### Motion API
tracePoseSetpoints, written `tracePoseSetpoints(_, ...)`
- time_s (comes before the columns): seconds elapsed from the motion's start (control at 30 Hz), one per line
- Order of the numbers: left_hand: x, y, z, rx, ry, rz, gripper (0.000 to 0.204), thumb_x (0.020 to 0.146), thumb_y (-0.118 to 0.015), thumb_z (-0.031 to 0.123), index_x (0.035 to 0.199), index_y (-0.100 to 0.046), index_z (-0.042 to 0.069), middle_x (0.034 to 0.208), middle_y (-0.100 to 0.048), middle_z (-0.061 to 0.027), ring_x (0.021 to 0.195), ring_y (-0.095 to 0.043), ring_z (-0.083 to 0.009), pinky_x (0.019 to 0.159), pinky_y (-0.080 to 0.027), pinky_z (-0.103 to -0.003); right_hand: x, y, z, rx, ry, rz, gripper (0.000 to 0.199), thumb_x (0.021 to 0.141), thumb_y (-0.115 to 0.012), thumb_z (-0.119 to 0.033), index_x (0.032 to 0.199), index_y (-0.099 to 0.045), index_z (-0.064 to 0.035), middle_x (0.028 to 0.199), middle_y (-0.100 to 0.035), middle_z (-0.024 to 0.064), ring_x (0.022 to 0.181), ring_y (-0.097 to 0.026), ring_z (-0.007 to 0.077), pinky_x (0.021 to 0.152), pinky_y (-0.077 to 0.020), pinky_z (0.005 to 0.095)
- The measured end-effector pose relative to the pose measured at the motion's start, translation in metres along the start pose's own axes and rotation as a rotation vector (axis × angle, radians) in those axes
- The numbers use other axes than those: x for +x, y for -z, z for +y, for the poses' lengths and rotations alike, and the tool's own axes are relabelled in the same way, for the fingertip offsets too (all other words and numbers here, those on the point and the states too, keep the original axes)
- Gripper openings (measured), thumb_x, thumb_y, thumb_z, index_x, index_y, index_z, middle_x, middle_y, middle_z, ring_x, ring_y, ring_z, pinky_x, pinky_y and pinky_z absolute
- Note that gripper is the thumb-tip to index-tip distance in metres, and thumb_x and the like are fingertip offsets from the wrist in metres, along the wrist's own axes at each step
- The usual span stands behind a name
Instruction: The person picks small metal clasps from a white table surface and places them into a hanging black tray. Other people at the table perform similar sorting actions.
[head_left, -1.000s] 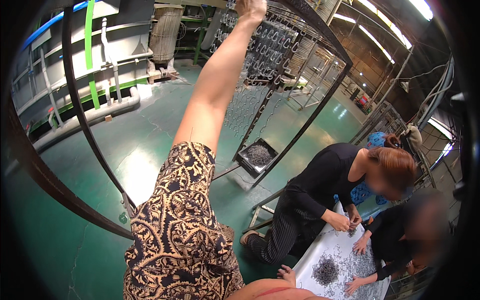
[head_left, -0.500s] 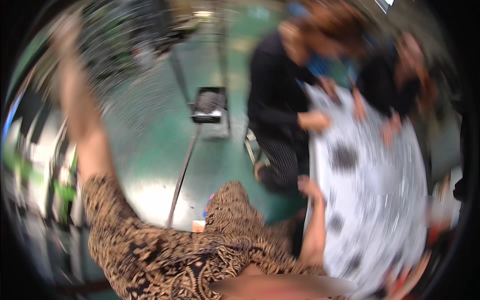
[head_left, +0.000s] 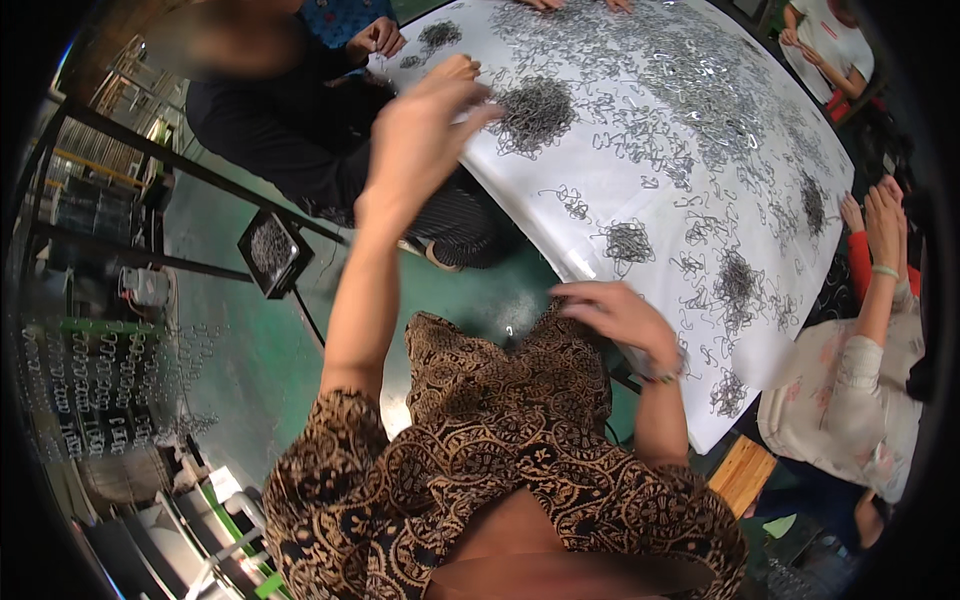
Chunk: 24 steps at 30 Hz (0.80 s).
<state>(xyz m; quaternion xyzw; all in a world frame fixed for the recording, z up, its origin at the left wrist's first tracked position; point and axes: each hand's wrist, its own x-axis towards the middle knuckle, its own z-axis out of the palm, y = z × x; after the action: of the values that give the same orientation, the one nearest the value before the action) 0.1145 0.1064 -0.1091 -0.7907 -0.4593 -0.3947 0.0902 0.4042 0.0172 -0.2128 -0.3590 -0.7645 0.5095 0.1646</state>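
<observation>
A white table (head_left: 620, 190) is strewn with small grey wire hooks, gathered in heaps and loose singles. My left hand (head_left: 420, 130) is raised at the table's near left edge, fingers loosely apart and blurred, just left of a dense heap of hooks (head_left: 535, 110). I see nothing in it. My right hand (head_left: 615, 315) rests at the table's near edge above my patterned lap, fingers curled downward. Whether it holds any hooks is hidden. A smaller heap (head_left: 628, 242) lies just beyond it.
A person in black (head_left: 290, 120) sits at the far left, hands (head_left: 375, 40) on the table. Another person (head_left: 860, 400) sits at the right with hands raised. A black tray of hooks (head_left: 270, 250) stands on the green floor, near a hanging rack (head_left: 100, 380) and a wooden stool (head_left: 745, 470).
The view has swung from the hanging rack down to the table. My left arm has come down from the rack to the table's edge; my right hand stays at the near edge.
</observation>
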Motion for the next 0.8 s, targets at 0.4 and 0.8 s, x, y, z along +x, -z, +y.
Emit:
tracePoseSetpoints(0.4, -0.051, -0.219, -0.097, 0.122, 0.047, -0.484, 0.009, 0.08, -0.061, 0.01, 0.085, -0.064, 0.003, 0.089, -0.063, -0.0138, 0.087, -0.064, -0.0329, 0.071, -0.054, -0.043, -0.123, 0.067, 0.028, -0.053, -0.35, 0.748, 0.025, 0.09, -0.059, -0.007, 0.112, -0.067, 0.0028, 0.088, -0.072, 0.0119, 0.083, -0.066, 0.0171, 0.078, -0.0496, 0.0275)
tracePoseSetpoints(0.8, -0.052, -0.213, -0.085, 0.257, -0.174, -0.423, 0.017, 0.078, -0.055, 0.005, 0.094, -0.054, 0.001, 0.092, -0.056, -0.0142, 0.092, -0.058, -0.03, 0.077, -0.052, -0.038, 0.058, 0.131, 0.136, -0.595, -0.137, 0.786, 0.019, 0.083, -0.064, -0.004, 0.097, -0.067, 0.0073, 0.106, -0.06, 0.0217, 0.099, -0.058, 0.0374, 0.085, -0.0483, 0.0415)
